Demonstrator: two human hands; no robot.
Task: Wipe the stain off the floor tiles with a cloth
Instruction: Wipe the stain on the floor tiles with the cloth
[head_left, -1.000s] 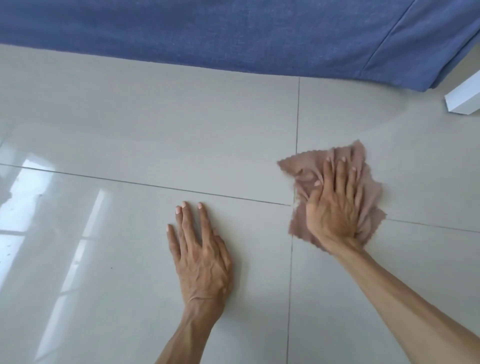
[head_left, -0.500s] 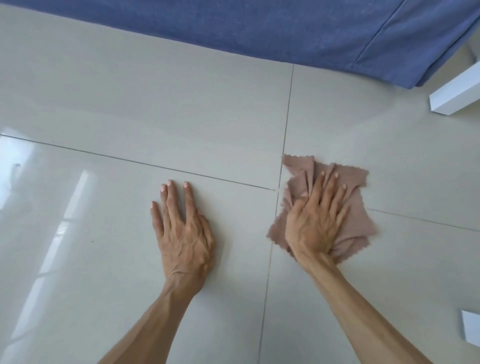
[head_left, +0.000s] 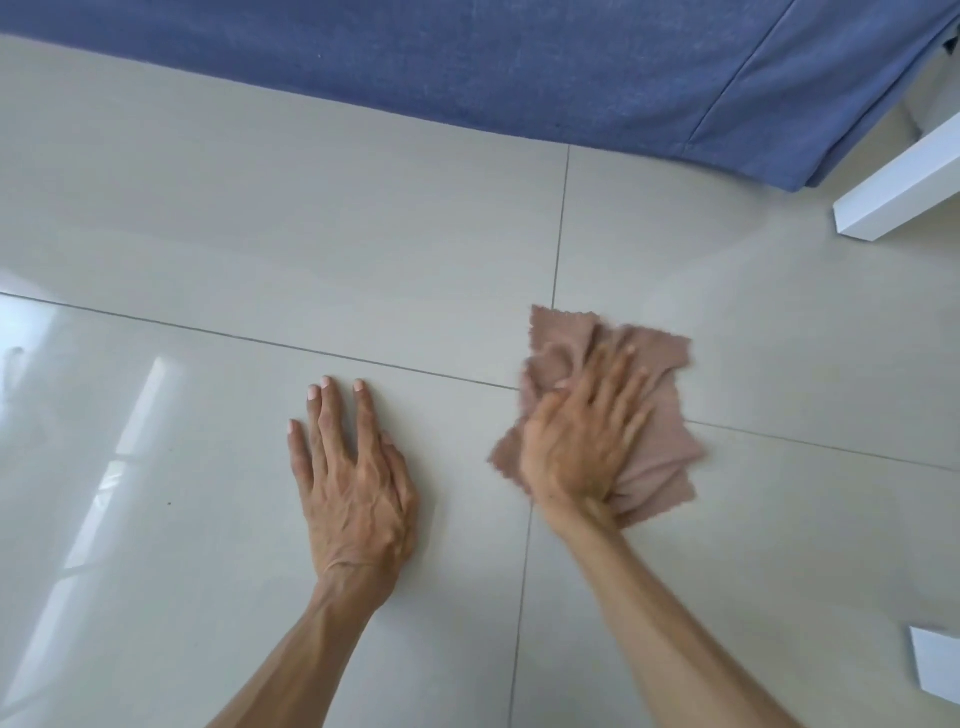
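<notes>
Two bare hands rest on glossy pale floor tiles, each reaching in from the bottom edge of the view. At the far left, bright window reflections streak across the tile. The left hand lies palm-down and flat on the tile, fingers stretched out and slightly apart, holding nothing; it sits in about the same spot relative to the grout cross as half a second ago. Just to its right the grout lines meet, and the pinkish-brown cloth lies crumpled right over that crossing, spreading mostly onto the tiles on the right. The right hand presses down on top of the cloth with open, spread fingers, pinning it to the floor rather than gripping it; the hand and cloth are blurred. Compared with a second ago, the cloth sits nearer the person and further left, now covering the crossing instead of lying beyond it. No stain can be made out on the tiles. Along the top runs a blue fabric. At the right edge, a white furniture piece stands near the fabric's corner, and another white corner shows low down.
</notes>
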